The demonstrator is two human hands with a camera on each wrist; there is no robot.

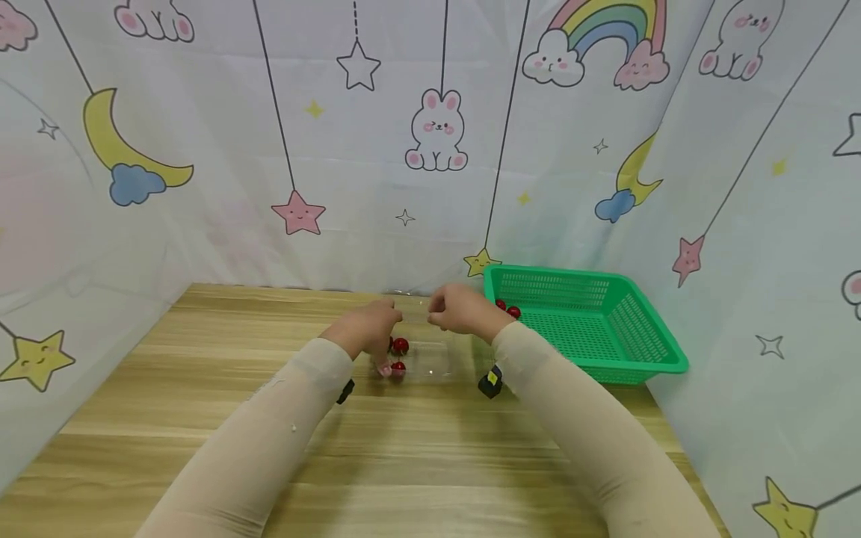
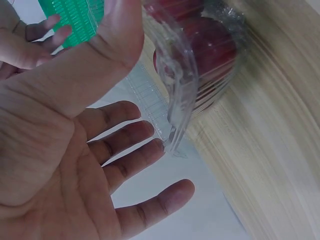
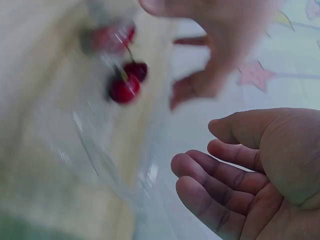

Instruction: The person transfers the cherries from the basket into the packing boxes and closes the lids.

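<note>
A clear plastic clamshell box [image 1: 433,359] lies on the table with its lid raised at the back. Inside its left side are several dark red cherries [image 1: 400,346], some with stems. My left hand [image 1: 368,332] is at the box's left end, thumb close to the cherries at the front. In the left wrist view its fingers [image 2: 135,160] are spread and loosely bent, fingertips right at the clear plastic edge. Over the box's back right, my right hand [image 1: 464,308] hovers near the lid. The right wrist view shows its fingers [image 3: 215,185] loosely curled with nothing between them.
A green perforated basket [image 1: 578,336] stands at the right, with a few cherries [image 1: 514,311] in its left corner. The wooden table [image 1: 202,359] ends at a patterned cloth [image 1: 377,246] behind and on the right. Black wrist cameras [image 1: 491,382] hang below the wrists.
</note>
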